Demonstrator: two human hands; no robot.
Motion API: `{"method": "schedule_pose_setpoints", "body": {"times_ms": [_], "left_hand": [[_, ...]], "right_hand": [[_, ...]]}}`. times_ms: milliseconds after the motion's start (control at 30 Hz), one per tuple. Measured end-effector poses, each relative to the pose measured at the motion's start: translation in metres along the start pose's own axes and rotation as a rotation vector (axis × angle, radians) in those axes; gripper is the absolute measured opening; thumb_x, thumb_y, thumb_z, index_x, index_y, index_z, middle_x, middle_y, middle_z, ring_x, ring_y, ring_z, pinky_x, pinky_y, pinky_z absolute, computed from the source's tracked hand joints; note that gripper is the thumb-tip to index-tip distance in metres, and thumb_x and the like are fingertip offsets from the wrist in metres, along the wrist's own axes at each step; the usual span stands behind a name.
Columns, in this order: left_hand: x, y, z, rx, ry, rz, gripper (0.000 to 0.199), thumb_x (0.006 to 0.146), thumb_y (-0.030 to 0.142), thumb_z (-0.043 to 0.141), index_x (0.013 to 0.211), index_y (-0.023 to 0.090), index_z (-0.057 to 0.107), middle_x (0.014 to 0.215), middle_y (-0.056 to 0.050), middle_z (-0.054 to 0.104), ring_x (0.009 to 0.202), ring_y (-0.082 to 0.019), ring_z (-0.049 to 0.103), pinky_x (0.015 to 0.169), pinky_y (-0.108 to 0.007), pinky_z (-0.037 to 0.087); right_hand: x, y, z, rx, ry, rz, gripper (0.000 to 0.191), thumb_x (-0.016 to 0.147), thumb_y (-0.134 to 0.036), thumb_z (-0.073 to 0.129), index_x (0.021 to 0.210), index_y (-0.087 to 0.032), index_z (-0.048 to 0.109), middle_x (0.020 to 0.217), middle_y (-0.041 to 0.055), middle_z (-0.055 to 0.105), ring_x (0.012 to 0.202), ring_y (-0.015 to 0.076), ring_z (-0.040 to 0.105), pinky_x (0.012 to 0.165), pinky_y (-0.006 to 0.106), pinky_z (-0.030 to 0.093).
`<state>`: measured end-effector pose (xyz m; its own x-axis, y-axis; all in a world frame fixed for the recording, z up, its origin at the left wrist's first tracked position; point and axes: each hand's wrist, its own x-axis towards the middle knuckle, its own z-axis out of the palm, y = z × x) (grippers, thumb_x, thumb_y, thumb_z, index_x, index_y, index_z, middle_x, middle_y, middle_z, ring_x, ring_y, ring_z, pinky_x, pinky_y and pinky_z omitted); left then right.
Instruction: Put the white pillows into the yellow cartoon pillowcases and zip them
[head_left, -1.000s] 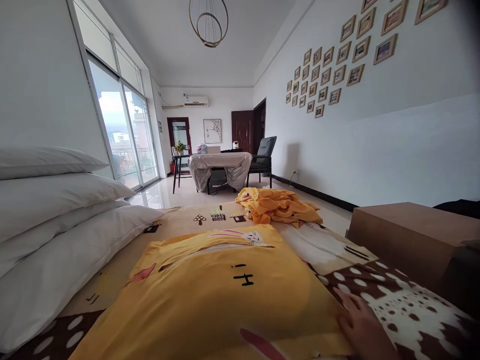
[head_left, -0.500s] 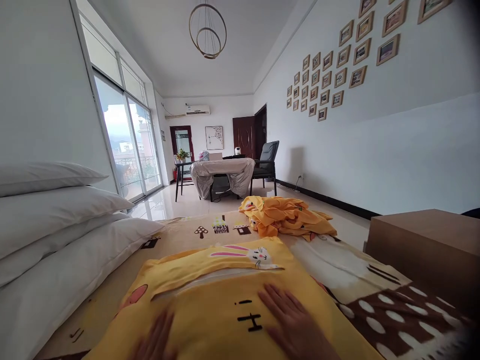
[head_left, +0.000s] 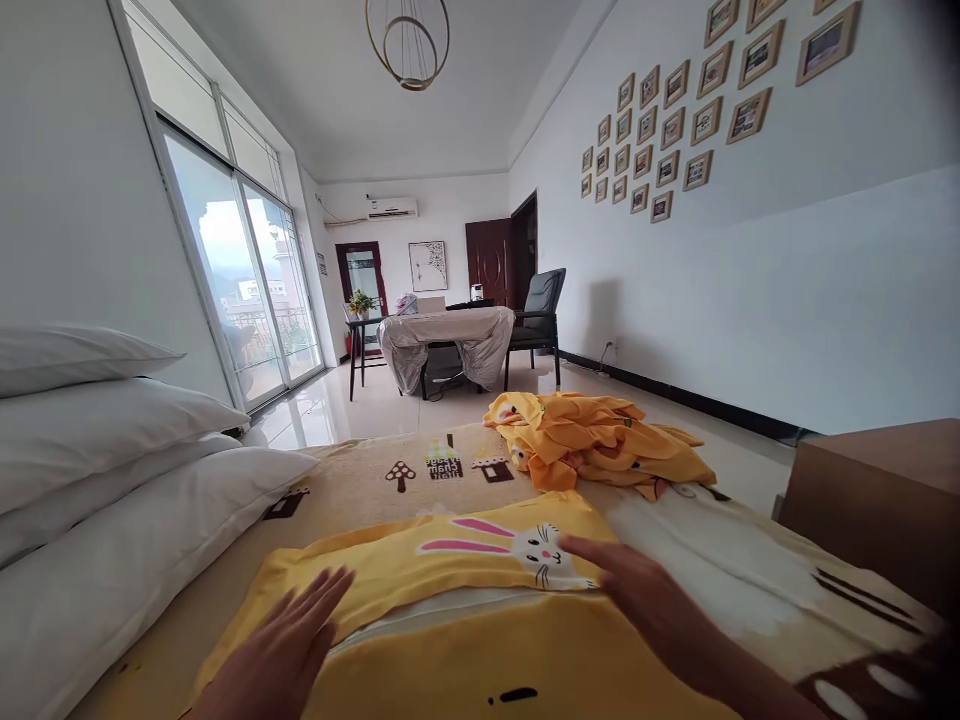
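Note:
In front of me lies a yellow pillowcase point(head_left: 480, 650) with a rabbit print; a strip of white pillow point(head_left: 420, 612) shows through its long opening. My left hand point(head_left: 281, 635) is over the left part of the pillowcase, fingers stretched out and holding nothing. At the right end, beside the rabbit's face, is my right hand point(head_left: 637, 575), its fingers extended toward the left with no fabric gripped. Whether either palm presses on the cloth, I cannot tell.
White pillows point(head_left: 150, 555) are stacked at the left. A heap of orange-yellow printed fabric point(head_left: 600, 445) lies beyond the pillowcase on the patterned blanket point(head_left: 720, 560). A brown box point(head_left: 877, 500) stands at right. Farther off are a covered table point(head_left: 442, 325) and a black chair point(head_left: 541, 310).
Both hands have moved forward from the lower printed part of the pillowcase, the left toward the opening and the right out to the rabbit's face. The view has shifted slightly.

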<state>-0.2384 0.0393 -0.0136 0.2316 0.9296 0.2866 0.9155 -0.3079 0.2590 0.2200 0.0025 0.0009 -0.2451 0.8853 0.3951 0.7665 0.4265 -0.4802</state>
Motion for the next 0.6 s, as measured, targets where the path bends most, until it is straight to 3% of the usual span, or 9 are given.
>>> {"method": "schedule_pose_setpoints", "body": {"times_ms": [100,167,200,267,367,500,600], "left_hand": [[0.084,0.071,0.018,-0.247,-0.320,-0.008,0.066,0.087,0.053,0.027,0.143,0.018,0.035,0.149,-0.003,0.032,0.139,-0.022,0.028,0.116,-0.038,0.019],[0.123,0.091,0.040,-0.290,-0.404,0.006,0.067,0.089,0.052,0.024,0.139,0.012,0.041,0.145,-0.007,0.039,0.135,-0.020,0.036,0.114,-0.033,0.025],[0.133,0.089,0.052,-0.304,-0.439,0.023,0.065,0.089,0.053,0.023,0.135,0.014,0.047,0.141,-0.006,0.045,0.132,-0.019,0.042,0.112,-0.030,0.030],[0.133,0.062,0.070,-0.308,-0.461,0.041,0.063,0.089,0.057,0.022,0.128,0.021,0.056,0.136,-0.002,0.052,0.127,-0.017,0.047,0.110,-0.029,0.033],[0.104,-0.015,0.080,-0.222,-0.421,-0.026,0.062,0.089,0.059,0.021,0.126,0.025,0.058,0.136,-0.001,0.052,0.129,-0.019,0.045,0.113,-0.033,0.029],[0.060,-0.112,0.077,0.105,-0.421,-0.221,0.056,0.092,0.045,0.019,0.143,0.025,0.032,0.151,0.000,0.025,0.141,-0.019,0.018,0.116,-0.043,0.016],[0.044,-0.144,0.078,0.333,-0.328,-0.324,0.055,0.092,0.044,0.017,0.145,0.029,0.021,0.154,0.000,0.018,0.142,-0.020,0.015,0.112,-0.047,0.023]], "right_hand": [[0.099,-0.054,0.037,0.082,-0.326,-0.121,0.060,0.094,-0.054,0.022,0.140,-0.020,0.042,0.143,0.0084,0.044,0.131,0.0235,0.040,0.109,0.040,0.031],[0.136,-0.059,0.070,0.031,-0.475,-0.178,0.057,0.093,-0.052,0.029,0.135,-0.019,0.049,0.140,0.0099,0.047,0.130,0.0243,0.042,0.109,0.041,0.031],[0.143,-0.051,0.083,0.032,-0.502,-0.230,0.052,0.093,-0.049,0.031,0.130,-0.021,0.054,0.135,0.0079,0.053,0.126,0.0225,0.047,0.106,0.038,0.034],[0.142,-0.021,0.100,0.040,-0.448,-0.280,0.047,0.094,-0.046,0.032,0.128,-0.024,0.057,0.130,0.0053,0.058,0.121,0.0197,0.052,0.104,0.035,0.036],[0.125,0.034,0.096,-0.035,-0.373,-0.187,0.049,0.094,-0.048,0.031,0.127,-0.023,0.057,0.128,0.0072,0.059,0.120,0.0227,0.053,0.103,0.040,0.038],[0.111,0.097,0.071,-0.075,-0.328,-0.026,0.053,0.093,-0.053,0.030,0.123,-0.023,0.061,0.128,0.0066,0.059,0.122,0.0229,0.052,0.104,0.041,0.037],[0.104,0.135,0.066,-0.144,-0.256,0.142,0.056,0.092,-0.054,0.027,0.129,-0.023,0.056,0.136,0.0063,0.051,0.129,0.0228,0.045,0.108,0.043,0.032]]}}
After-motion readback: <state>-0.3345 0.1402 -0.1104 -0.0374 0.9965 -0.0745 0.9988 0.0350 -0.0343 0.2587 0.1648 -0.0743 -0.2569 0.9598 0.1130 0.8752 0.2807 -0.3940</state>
